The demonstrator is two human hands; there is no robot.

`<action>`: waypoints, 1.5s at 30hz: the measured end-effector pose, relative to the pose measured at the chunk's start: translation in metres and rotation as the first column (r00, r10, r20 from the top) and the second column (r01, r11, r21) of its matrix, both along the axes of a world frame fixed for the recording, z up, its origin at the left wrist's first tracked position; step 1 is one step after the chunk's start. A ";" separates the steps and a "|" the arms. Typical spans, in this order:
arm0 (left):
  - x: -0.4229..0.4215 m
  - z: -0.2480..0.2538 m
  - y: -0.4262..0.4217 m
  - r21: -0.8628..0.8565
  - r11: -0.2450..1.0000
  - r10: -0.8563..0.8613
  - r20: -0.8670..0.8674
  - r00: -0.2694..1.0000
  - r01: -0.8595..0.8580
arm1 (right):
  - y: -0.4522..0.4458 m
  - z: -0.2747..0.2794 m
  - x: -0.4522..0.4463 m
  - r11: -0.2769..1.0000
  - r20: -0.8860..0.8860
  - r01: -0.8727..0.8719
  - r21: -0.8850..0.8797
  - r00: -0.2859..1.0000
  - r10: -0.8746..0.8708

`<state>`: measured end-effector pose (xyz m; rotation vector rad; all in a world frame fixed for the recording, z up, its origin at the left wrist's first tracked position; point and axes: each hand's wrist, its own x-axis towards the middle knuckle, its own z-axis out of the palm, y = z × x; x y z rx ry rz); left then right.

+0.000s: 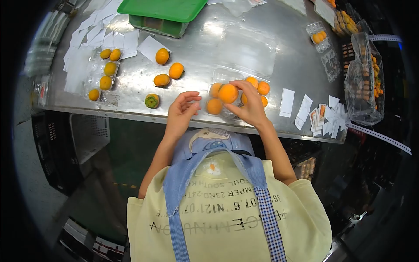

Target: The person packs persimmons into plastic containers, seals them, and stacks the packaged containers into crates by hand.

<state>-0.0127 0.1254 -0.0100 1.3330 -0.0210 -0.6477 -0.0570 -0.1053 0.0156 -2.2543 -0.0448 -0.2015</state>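
Observation:
An orange persimmon [228, 93] is pinched between the thumb and fingers of my right hand [250, 104], above a clear plastic tray [224, 75]. Several persimmons lie in that tray, among them one persimmon [214, 106] at its near left. My left hand [183, 108] is just left of the tray, its fingers curled loosely and apart, with nothing in them. Left of this hand, a persimmon [152, 101] rests with its green calyx showing. Farther back lie three loose persimmons, including one persimmon [176, 70] nearest the tray.
At the left, another clear tray [94, 78] has several persimmons on it, near scattered white cards [129, 43]. A green lid [162, 8] covers a bin at the back. White slips [286, 102] and printed labels [321, 113] lie right of the filled tray. The metal table's front edge [144, 118] runs before me.

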 end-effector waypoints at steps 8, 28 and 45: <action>0.020 -0.006 -0.014 0.069 0.979 -0.199 0.088 0.976 0.194 | 0.020 -0.002 -0.009 0.909 -0.041 0.149 0.389 0.989 -0.145; 0.009 -0.033 -0.093 0.793 0.584 -0.553 0.547 0.629 -0.176 | -0.265 0.035 -0.084 0.265 -0.169 0.489 0.831 0.676 -0.717; 0.003 0.035 -0.109 -0.211 0.976 -0.089 -0.184 0.979 0.049 | -0.168 0.027 -0.019 0.879 -0.154 0.219 0.424 0.974 -0.169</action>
